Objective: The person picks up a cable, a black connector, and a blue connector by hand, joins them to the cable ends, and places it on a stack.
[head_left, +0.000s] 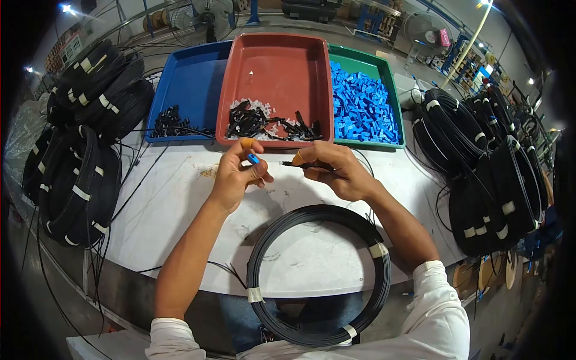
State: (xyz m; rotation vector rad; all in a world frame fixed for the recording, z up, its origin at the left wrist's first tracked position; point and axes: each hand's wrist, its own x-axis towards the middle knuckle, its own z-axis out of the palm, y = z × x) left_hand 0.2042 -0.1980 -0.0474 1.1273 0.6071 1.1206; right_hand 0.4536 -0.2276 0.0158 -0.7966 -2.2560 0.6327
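Note:
Between the thumb and fingers of my left hand [240,171] is a small blue piece [253,159]. Facing it, my right hand [336,171] pinches a black connector [309,165] with a pale tip that points left. The two pieces are apart, over the white table [162,198]. A coil of black cable [259,240] with white tape bands lies at the table's front edge, partly over my lap. Beyond my hands, a red tray [276,51] holds black and clear small parts.
A blue tray [192,66] with black parts stands left of the red one; a green tray [369,144] with many blue pieces stands right. Taped black cable coils are piled at the left [81,186] and right [450,123]. Loose cables hang around the table's sides.

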